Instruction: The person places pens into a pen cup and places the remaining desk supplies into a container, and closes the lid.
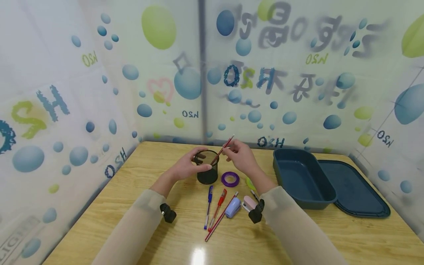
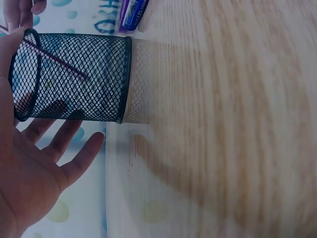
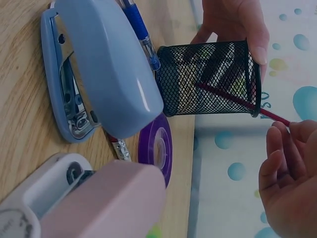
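Observation:
My left hand (image 1: 185, 166) holds a black mesh pen holder (image 1: 207, 177) near its rim, the thumb on the near side and the fingers spread along the far side. The holder stands upright on the table. Between thumb and fingertips, my right hand (image 1: 242, 157) pinches a red pencil (image 1: 224, 147) by its upper part. The pencil leans, its lower end down inside the holder, visible through the mesh in the right wrist view. Just right of the holder lies a roll of purple tape (image 1: 223, 179).
Nearer me lie a blue pen (image 1: 209, 206), a red pen (image 1: 218, 207), another red pencil (image 1: 215, 225), a blue stapler (image 1: 233, 207) and a pink stapler (image 1: 250, 203). Yellow-green tape (image 1: 250, 183) shows beside my right wrist. At right stand a dark blue bin (image 1: 306, 200) and its flat lid (image 1: 356, 191).

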`<state>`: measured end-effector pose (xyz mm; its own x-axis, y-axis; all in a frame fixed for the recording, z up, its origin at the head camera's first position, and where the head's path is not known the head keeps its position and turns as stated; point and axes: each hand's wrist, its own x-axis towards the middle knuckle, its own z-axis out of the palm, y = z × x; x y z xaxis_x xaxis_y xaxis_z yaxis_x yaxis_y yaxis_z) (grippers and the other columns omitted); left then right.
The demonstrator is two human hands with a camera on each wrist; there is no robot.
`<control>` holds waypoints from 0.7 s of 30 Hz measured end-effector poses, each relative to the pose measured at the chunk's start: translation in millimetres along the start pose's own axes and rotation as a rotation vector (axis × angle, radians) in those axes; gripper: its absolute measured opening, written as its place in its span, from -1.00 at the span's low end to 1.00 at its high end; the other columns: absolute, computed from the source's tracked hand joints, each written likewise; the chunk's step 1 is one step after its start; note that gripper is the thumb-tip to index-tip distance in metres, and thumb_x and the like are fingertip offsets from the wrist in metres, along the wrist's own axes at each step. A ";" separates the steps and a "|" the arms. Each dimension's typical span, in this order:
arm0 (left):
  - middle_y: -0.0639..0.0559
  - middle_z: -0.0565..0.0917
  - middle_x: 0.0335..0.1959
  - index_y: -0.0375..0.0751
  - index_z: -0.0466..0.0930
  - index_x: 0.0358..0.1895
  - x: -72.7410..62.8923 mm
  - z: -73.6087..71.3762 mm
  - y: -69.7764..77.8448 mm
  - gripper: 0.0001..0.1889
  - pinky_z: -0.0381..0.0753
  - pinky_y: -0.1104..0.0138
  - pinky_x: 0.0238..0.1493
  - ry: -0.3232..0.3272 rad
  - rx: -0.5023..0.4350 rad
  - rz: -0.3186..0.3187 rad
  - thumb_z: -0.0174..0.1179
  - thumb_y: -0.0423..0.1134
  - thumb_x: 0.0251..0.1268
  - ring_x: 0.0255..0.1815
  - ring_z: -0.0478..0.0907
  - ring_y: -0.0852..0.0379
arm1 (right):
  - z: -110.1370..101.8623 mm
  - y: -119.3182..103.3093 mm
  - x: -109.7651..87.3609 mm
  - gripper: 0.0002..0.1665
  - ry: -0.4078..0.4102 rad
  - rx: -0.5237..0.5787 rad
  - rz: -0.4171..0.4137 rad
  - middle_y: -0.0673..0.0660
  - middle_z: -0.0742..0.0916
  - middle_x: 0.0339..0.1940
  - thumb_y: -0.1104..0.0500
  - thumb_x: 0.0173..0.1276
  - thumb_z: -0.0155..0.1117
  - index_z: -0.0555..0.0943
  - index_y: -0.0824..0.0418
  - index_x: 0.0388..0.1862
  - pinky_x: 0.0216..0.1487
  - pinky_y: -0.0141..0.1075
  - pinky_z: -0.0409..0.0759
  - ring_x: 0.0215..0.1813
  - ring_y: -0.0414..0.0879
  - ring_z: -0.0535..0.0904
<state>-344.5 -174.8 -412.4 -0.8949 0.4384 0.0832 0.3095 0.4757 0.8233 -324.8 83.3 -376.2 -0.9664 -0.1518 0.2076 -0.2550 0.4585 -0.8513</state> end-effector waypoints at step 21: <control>-0.28 0.50 0.55 0.16 0.32 0.69 -0.5 -0.4 -2.1 -0.20 0.50 -0.15 0.43 0.002 0.007 -0.007 0.44 0.13 0.48 0.50 0.47 -0.20 | -29.7 9.0 -20.4 -0.65 -0.044 -0.024 0.054 0.17 0.83 -0.01 0.00 0.70 0.31 0.68 0.12 0.30 -0.34 -0.25 0.58 -0.19 -0.03 0.78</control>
<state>-344.8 -176.3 -414.0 -0.8975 0.4339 0.0786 0.3058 0.4840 0.8199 -308.4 116.5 -373.7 -0.9764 -0.1646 0.1395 -0.2035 0.4880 -0.8488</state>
